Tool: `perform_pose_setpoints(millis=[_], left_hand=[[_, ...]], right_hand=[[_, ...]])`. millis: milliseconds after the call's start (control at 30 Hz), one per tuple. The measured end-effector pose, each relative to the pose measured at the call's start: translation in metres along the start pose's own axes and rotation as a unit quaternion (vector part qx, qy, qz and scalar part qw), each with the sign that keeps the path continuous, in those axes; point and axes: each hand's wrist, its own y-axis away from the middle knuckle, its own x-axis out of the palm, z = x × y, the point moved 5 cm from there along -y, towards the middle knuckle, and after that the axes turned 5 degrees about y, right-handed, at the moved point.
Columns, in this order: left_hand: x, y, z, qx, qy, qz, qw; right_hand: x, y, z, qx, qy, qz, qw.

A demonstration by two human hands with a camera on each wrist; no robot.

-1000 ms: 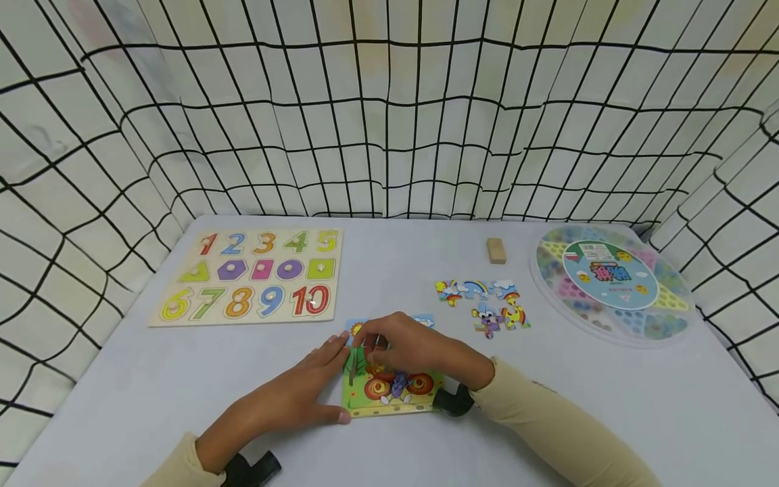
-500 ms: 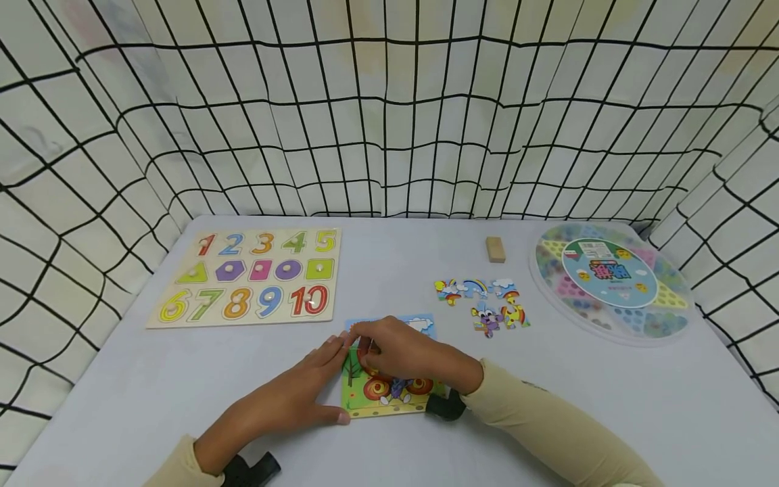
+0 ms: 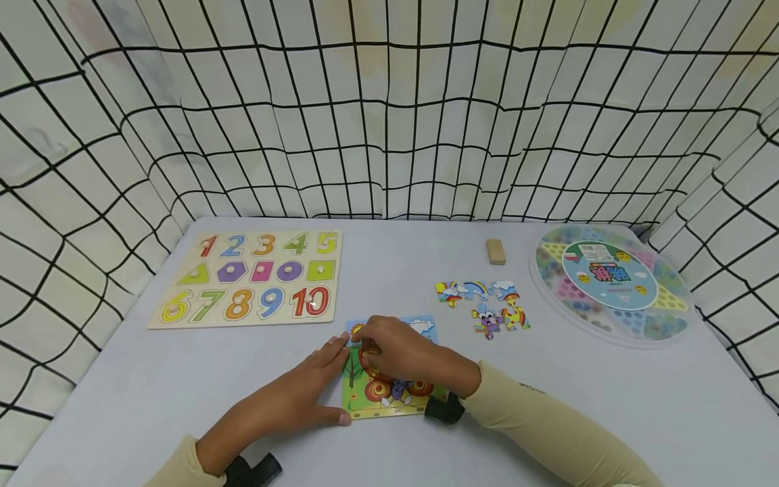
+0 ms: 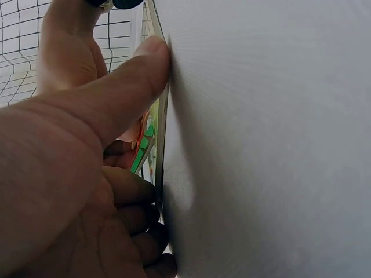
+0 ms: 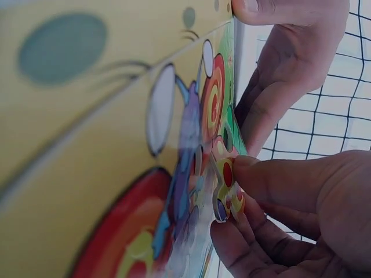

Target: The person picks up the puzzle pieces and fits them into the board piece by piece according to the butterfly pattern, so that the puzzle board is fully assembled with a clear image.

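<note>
A small picture puzzle board (image 3: 368, 408) with a tree and snail-like figures lies at the table's front middle. My left hand (image 3: 298, 392) rests along its left edge, fingers extended and thumb touching the lower left corner. Over the board's upper left part, my right hand (image 3: 398, 348) pinches a puzzle piece (image 5: 225, 179) between thumb and fingers. The right wrist view shows this piece tilted against the board's face, with red and yellow patches. Its green side (image 4: 142, 153) appears in the left wrist view. My right hand hides part of the board from the head camera.
Several loose puzzle pieces (image 3: 489, 320) lie right of the board. Behind them stands a small wooden block (image 3: 496, 251). A number and shape board (image 3: 243, 272) is at the back left, a round clear bead case (image 3: 611, 284) at the right. Black netting (image 3: 389, 125) surrounds the table.
My right hand has shifted slightly left and turned over the board, still pinching the piece. More of the tree shows now. My left hand stays at the board's edge.
</note>
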Motion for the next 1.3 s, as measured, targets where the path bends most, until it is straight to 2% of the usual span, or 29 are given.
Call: perform_pose_setpoints(millis=[233,733,833,1133,1300], left_hand=[[-0.001,0.001,0.0,-0.002,-0.002,0.005,1.0],[0.0,0.0,0.0,-0.001,0.006,0.003,1.0],[0.0,0.0,0.001,-0.002,0.005,0.003,1.0],[0.0,0.0,0.0,-0.001,0.004,0.002,1.0],[0.0,0.0,-0.001,-0.003,0.0,0.0,1.0]], right_hand=[[0.001,0.0,0.0,-0.017,0.018,0.01,0.9997],[0.004,-0.001,-0.002,-0.009,0.034,0.035,0.9988],[0.003,-0.001,-0.003,-0.013,0.02,0.036,0.9991],[-0.016,0.011,-0.009,-0.018,0.001,-0.008,0.9998],[-0.028,0.018,-0.02,-0.02,-0.018,-0.029,0.9992]])
